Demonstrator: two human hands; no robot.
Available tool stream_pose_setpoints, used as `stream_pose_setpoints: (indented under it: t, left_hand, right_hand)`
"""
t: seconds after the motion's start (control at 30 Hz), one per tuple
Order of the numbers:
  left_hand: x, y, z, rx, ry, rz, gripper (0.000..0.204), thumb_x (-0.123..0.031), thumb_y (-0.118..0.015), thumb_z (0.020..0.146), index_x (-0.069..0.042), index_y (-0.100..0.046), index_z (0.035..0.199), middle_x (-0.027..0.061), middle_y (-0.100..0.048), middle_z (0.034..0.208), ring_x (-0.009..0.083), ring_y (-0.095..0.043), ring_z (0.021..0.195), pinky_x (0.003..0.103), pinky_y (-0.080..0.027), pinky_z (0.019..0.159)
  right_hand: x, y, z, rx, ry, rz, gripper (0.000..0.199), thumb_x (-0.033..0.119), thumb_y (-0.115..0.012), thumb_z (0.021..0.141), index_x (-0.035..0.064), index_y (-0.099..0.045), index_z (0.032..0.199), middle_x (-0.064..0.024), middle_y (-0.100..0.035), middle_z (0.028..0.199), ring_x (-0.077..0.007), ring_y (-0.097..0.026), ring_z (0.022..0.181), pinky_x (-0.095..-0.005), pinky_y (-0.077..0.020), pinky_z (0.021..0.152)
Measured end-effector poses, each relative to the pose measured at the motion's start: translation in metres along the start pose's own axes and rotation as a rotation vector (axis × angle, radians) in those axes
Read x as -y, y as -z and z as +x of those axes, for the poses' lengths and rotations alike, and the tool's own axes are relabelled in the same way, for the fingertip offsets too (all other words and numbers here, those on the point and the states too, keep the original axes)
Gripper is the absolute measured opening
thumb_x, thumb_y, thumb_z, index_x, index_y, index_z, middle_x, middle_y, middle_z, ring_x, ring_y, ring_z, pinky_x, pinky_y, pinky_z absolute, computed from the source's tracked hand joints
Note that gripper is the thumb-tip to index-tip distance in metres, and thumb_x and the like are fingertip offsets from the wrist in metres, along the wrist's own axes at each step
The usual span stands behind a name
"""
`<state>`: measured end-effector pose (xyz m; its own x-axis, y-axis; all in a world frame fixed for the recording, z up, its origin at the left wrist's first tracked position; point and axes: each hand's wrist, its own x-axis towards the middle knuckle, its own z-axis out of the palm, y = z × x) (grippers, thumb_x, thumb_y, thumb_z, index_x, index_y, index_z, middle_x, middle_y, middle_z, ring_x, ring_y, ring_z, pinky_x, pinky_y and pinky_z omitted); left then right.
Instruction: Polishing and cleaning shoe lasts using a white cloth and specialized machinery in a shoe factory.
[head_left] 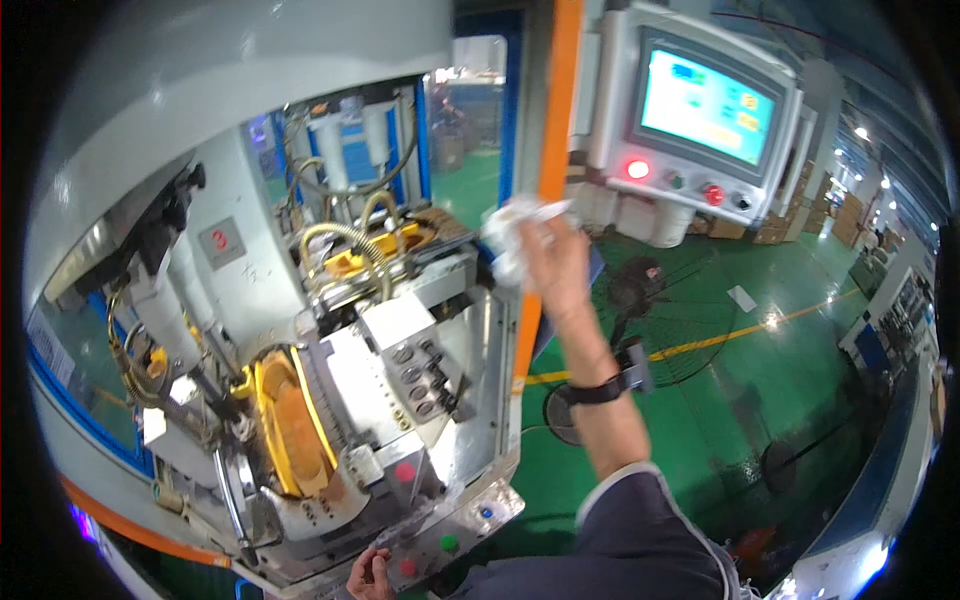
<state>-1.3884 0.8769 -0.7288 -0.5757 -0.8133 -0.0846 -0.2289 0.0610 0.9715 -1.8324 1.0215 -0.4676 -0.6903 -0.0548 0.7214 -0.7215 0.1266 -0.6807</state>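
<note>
Our right hand [555, 262] is raised high with the fingers closed around a crumpled white cloth [512, 238], which bunches out above and to the left of the knuckles. We press that cloth against the orange upright post [553, 120] of the machine frame, at about the height of the open machine bay. A black band [598, 390] circles our right wrist, and the dark blue sleeve [640, 530] is pushed back below the forearm.

Our left hand [368, 575] sits low at the bottom edge, fingers curled loosely, holding nothing that we can make out, just beside the small metal button plate [470, 525] with its red, green and blue buttons.

Left of the cloth, inside the bay, we see a yellow shoe-shaped mould [290, 420] standing upright, a grey metal block with round bolt heads [415, 365], and ribbed hoses [345, 240] curving above them. A white housing [250, 60] caps the machine.

To the right of the post hangs a control panel [700, 110] with a lit screen and a glowing red button [638, 169] beneath it. Behind our forearm a floor fan [660, 310] stands on the green floor [800, 350], which carries a yellow line.
</note>
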Motion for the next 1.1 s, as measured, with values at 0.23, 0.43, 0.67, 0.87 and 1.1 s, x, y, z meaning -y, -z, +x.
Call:
stream_pose_setpoints:
  t: [0.23, 0.43, 0.67, 0.87, 1.1]
  left_hand:
    - [-0.017, -0.085, -0.006, 0.141, -0.138, -0.079, 0.026, -0.014, -0.064, 0.095, 0.000, -0.069, 0.117, 0.0112, -0.073, 0.103, 0.0182, -0.068, 0.095, 0.032, -0.052, 0.089]
    - [-0.036, -0.108, -0.036, 0.137, -0.272, 0.065, 0.025, -0.015, -0.065, 0.095, -0.001, -0.070, 0.114, 0.0108, -0.073, 0.101, 0.0200, -0.069, 0.094, 0.033, -0.052, 0.088]
    - [-0.027, -0.113, -0.060, 0.103, -0.109, -0.084, 0.026, -0.016, -0.064, 0.096, 0.000, -0.070, 0.116, 0.0121, -0.073, 0.102, 0.0210, -0.068, 0.096, 0.034, -0.052, 0.089]
    - [-0.021, -0.104, -0.069, 0.129, -0.107, -0.042, 0.027, -0.017, -0.064, 0.096, 0.001, -0.069, 0.117, 0.0123, -0.073, 0.102, 0.0210, -0.068, 0.097, 0.035, -0.051, 0.090]
    - [-0.002, -0.093, -0.064, 0.362, -0.089, 0.039, 0.037, -0.021, -0.064, 0.097, 0.004, -0.062, 0.125, 0.0125, -0.071, 0.107, 0.0206, -0.067, 0.097, 0.031, -0.052, 0.086]
  right_hand:
    - [0.016, 0.191, 0.131, -0.384, 0.709, -0.771, 0.029, 0.016, -0.065, 0.087, -0.0036, -0.065, 0.109, -0.0268, -0.051, 0.140, -0.0339, -0.072, 0.072, -0.0406, -0.0588, 0.064]
    - [0.025, 0.214, 0.175, -0.207, 0.510, -0.878, 0.028, 0.018, -0.065, 0.085, -0.0044, -0.069, 0.102, -0.0264, -0.050, 0.142, -0.0367, -0.073, 0.079, -0.0408, -0.0598, 0.068]
    - [0.026, 0.236, 0.122, -0.136, 0.590, -0.671, 0.022, 0.018, -0.062, 0.088, -0.0026, -0.068, 0.091, -0.0252, -0.069, 0.105, -0.0365, -0.071, 0.085, -0.0433, -0.0578, 0.077]
    - [-0.048, 0.198, -0.095, 0.116, -0.257, 0.052, 0.027, 0.014, -0.060, 0.088, 0.0000, -0.068, 0.109, -0.0089, -0.072, 0.098, -0.0167, -0.067, 0.086, -0.0311, -0.0543, 0.075]
    - [-0.130, 0.154, -0.361, -0.307, -1.418, 0.754, 0.031, 0.018, -0.050, 0.102, -0.0050, -0.059, 0.120, -0.0144, -0.070, 0.104, -0.0281, -0.071, 0.089, -0.0434, -0.0611, 0.077]
